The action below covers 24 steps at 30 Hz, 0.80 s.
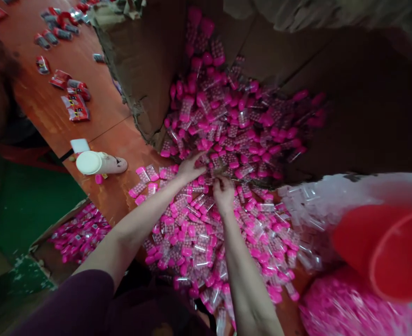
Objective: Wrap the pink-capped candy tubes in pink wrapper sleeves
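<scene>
Pink-capped clear containers [199, 233] with small beads inside lie heaped on the orange table. More of them fill a large cardboard box [139, 70] tipped toward the table. At the box's opening, my left hand [193, 168] reaches into the pile, its fingers spread beside a pink cap. Just to its right, my right hand [223, 190] has its fingers curled together near the box's lower edge. Whatever those fingers hold, if anything, is too small and blurred to make out.
A white bottle [101, 163] lies left of the pile, with red packets [75, 106] beyond. On the right are a red bucket [384, 252], clear empty containers [306, 224] and a bag of pink pieces [353, 305]. A lower box [81, 233] stands at the left.
</scene>
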{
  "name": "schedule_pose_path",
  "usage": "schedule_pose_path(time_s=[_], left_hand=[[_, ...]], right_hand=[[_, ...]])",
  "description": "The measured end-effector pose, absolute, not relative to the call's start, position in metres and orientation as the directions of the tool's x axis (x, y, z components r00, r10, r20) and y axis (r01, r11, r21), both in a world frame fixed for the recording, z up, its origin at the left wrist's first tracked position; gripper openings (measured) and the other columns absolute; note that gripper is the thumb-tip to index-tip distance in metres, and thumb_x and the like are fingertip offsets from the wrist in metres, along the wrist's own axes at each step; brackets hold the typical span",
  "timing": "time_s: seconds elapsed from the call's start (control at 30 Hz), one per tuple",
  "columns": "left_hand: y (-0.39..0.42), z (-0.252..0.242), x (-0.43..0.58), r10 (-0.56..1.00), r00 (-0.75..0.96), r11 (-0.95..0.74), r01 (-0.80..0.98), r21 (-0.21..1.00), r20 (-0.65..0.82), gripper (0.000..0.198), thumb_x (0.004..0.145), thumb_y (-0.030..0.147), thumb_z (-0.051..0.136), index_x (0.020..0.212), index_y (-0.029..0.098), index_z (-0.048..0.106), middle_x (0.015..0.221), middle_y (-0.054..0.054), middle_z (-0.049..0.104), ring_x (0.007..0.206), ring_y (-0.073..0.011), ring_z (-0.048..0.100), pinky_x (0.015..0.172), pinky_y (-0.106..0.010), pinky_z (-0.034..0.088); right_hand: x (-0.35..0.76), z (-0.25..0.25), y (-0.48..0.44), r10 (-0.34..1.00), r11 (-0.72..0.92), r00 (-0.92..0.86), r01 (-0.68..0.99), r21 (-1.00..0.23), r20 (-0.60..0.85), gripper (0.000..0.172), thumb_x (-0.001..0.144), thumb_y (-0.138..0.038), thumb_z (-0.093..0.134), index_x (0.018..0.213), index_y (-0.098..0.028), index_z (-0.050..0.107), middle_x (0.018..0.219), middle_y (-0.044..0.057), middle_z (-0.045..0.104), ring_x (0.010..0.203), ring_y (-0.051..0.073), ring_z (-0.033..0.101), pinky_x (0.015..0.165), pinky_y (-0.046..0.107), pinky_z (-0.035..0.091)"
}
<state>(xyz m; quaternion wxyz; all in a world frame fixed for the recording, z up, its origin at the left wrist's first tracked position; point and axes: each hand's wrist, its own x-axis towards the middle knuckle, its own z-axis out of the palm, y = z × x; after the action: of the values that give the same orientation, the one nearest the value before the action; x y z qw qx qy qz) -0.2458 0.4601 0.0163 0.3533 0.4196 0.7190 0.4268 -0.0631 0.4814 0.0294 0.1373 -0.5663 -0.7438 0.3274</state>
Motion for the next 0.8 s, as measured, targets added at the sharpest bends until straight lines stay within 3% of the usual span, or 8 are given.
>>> schedule_pose_path(time_s=[0.07, 0.13, 0.23, 0.37, 0.67, 0.8], left_hand=[[0.46, 0.011, -0.227, 0.861, -0.498, 0.169, 0.087, 0.982, -0.104, 0.032, 0.079, 0.022, 0.079, 0.111, 0.024, 0.08, 0.13, -0.009, 0.073, 0.129, -0.0262, 0.065, 0.111, -0.037, 0.05], [0.463, 0.01, -0.209, 0.82, -0.557, 0.105, -0.074, 0.992, -0.128, 0.01, 0.082, 0.03, 0.078, 0.082, 0.02, 0.075, 0.098, -0.006, 0.074, 0.101, -0.0216, 0.068, 0.094, -0.033, 0.054], [0.466, 0.014, -0.187, 0.811, -0.548, 0.099, -0.217, 0.971, -0.205, 0.043, 0.091, 0.051, 0.072, 0.064, 0.019, 0.061, 0.066, 0.001, 0.058, 0.069, -0.0144, 0.054, 0.068, -0.028, 0.046], [0.467, 0.02, -0.171, 0.788, -0.533, 0.105, -0.378, 0.92, -0.309, 0.055, 0.089, 0.063, 0.074, 0.061, 0.018, 0.057, 0.06, 0.003, 0.051, 0.061, -0.0112, 0.045, 0.06, -0.027, 0.037], [0.475, 0.03, -0.154, 0.773, -0.462, 0.12, -0.566, 0.816, -0.434, 0.045, 0.074, 0.056, 0.086, 0.064, 0.017, 0.065, 0.062, 0.003, 0.059, 0.061, -0.0108, 0.05, 0.059, -0.026, 0.039], [0.483, 0.03, -0.159, 0.739, -0.471, 0.155, -0.577, 0.802, -0.482, 0.039, 0.072, 0.049, 0.088, 0.066, 0.018, 0.066, 0.059, 0.004, 0.057, 0.055, -0.0096, 0.046, 0.055, -0.026, 0.035]], right_hand=[[-0.064, 0.041, 0.481, 0.953, 0.142, -0.295, 0.626, -0.767, -0.064, 0.035, 0.102, -0.032, 0.05, 0.123, -0.015, 0.072, 0.119, 0.014, 0.077, 0.106, 0.022, 0.072, 0.099, 0.038, 0.058], [-0.067, 0.053, 0.479, 0.957, 0.179, -0.289, 0.491, -0.852, 0.034, 0.029, 0.1, -0.036, 0.058, 0.117, -0.018, 0.073, 0.111, 0.011, 0.078, 0.099, 0.022, 0.074, 0.094, 0.038, 0.06], [-0.071, 0.063, 0.476, 0.929, 0.279, -0.352, 0.457, -0.845, 0.116, 0.02, 0.098, -0.034, 0.061, 0.107, -0.021, 0.074, 0.105, 0.009, 0.079, 0.098, 0.022, 0.074, 0.094, 0.039, 0.061], [-0.067, 0.059, 0.479, 0.893, 0.399, -0.397, 0.471, -0.787, 0.215, 0.02, 0.101, -0.029, 0.057, 0.103, -0.02, 0.074, 0.105, 0.011, 0.079, 0.102, 0.023, 0.074, 0.096, 0.042, 0.062], [-0.049, 0.054, 0.481, 0.881, 0.43, -0.429, 0.547, -0.719, 0.2, 0.031, 0.106, -0.031, 0.05, 0.108, -0.019, 0.078, 0.104, 0.012, 0.072, 0.1, 0.023, 0.071, 0.096, 0.042, 0.063], [-0.027, 0.069, 0.544, 0.838, 0.531, -0.479, 0.61, -0.588, 0.261, 0.032, 0.104, -0.032, 0.048, 0.109, -0.019, 0.077, 0.109, 0.015, 0.074, 0.111, 0.029, 0.067, 0.103, 0.051, 0.059]])
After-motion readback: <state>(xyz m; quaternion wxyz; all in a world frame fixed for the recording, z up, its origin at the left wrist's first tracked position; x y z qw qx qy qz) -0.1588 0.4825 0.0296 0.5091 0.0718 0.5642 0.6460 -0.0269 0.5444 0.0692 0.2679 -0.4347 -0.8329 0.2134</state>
